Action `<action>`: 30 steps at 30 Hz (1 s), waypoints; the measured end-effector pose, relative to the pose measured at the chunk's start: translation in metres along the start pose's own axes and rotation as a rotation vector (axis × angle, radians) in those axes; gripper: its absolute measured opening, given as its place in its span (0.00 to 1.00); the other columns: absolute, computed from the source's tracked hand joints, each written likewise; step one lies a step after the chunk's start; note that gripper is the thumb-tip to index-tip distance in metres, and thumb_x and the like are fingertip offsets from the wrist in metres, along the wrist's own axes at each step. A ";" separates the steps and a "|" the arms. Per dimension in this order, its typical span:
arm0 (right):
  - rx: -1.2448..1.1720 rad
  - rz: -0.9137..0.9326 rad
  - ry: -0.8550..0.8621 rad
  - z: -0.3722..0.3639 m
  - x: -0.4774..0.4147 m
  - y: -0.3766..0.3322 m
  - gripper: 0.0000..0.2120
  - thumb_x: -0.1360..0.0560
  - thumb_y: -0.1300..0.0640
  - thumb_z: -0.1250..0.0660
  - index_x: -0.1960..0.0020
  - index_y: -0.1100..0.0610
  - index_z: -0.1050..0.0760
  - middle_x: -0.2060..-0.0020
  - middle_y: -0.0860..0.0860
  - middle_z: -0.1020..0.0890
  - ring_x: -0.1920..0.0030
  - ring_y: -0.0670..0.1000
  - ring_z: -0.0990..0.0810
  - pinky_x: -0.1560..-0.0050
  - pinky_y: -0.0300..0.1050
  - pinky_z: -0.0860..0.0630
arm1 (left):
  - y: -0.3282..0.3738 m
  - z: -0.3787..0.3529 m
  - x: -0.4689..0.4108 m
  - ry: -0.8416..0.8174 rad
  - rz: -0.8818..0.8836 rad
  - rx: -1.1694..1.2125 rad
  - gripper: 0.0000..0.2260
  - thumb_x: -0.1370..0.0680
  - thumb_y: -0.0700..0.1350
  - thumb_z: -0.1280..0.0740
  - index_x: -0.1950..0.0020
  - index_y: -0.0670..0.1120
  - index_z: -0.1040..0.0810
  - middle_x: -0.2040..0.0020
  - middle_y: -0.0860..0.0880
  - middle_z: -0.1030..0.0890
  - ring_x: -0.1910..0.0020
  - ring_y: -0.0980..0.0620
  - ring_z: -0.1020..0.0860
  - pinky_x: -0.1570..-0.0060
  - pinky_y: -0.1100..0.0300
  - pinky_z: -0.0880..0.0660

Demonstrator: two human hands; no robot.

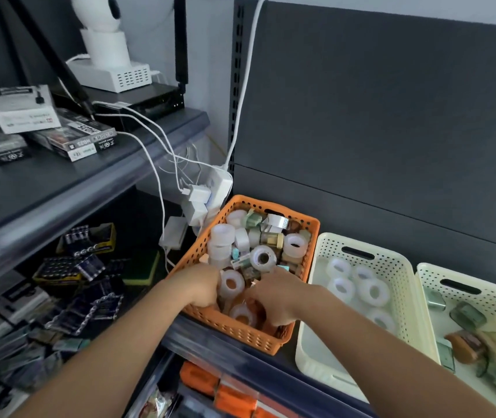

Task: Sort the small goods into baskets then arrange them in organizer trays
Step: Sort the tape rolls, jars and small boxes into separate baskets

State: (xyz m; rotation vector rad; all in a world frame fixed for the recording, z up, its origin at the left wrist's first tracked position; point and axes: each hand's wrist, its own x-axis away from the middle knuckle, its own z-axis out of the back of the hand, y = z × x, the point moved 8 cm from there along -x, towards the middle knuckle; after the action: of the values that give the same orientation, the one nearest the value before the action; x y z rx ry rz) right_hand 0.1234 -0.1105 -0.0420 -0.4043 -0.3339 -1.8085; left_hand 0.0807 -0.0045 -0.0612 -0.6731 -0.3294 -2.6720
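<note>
Dark shelf: orange basket sat beside 2 cream baskets | our left hand and right hand were among its tape rolls, fingers buried, grip we could not tell | we judged rolls light, stiff, slick; pinch through the core.

Dim, cool, flat indoor light with soft shadows. The packs at lower left lie in deep shade, smeared by blur. The orange basket at centre is sharpest. Wide-angle distortion bends straight lines near the frame edges.
</note>
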 end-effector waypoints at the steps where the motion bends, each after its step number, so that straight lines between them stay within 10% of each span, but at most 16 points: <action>1: 0.015 0.003 -0.018 -0.002 -0.001 0.001 0.17 0.30 0.56 0.29 0.42 0.51 0.25 0.57 0.51 0.20 0.57 0.52 0.23 0.53 0.50 0.22 | -0.001 -0.001 -0.002 -0.013 -0.004 0.000 0.08 0.24 0.42 0.33 0.47 0.44 0.19 0.52 0.45 0.20 0.58 0.50 0.23 0.65 0.61 0.29; 12: 0.156 -0.038 -0.114 -0.010 -0.003 0.007 0.12 0.27 0.55 0.32 0.45 0.55 0.22 0.48 0.53 0.24 0.52 0.49 0.38 0.52 0.43 0.42 | -0.005 0.000 -0.007 -0.043 -0.023 0.120 0.14 0.32 0.50 0.25 0.50 0.46 0.20 0.53 0.48 0.18 0.55 0.50 0.20 0.53 0.55 0.22; 17: 0.098 -0.021 -0.024 -0.005 -0.004 0.005 0.10 0.29 0.56 0.31 0.48 0.52 0.21 0.53 0.50 0.22 0.48 0.52 0.31 0.54 0.46 0.36 | -0.005 0.002 -0.006 -0.037 -0.031 0.113 0.14 0.31 0.50 0.25 0.49 0.47 0.19 0.53 0.48 0.19 0.54 0.51 0.21 0.51 0.55 0.22; 30: -1.060 -0.263 0.526 0.029 0.037 0.054 0.21 0.30 0.55 0.26 0.42 0.42 0.28 0.48 0.46 0.22 0.47 0.49 0.22 0.44 0.50 0.22 | 0.011 0.061 0.011 0.280 -0.109 0.210 0.16 0.27 0.51 0.28 0.42 0.49 0.24 0.47 0.52 0.25 0.50 0.52 0.25 0.51 0.55 0.25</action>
State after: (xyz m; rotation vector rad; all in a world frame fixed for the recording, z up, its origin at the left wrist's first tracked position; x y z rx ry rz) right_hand 0.1691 -0.1448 0.0013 -0.5894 1.0241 -2.1511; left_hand 0.1007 0.0010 -0.0017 -0.2200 -0.5713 -2.7340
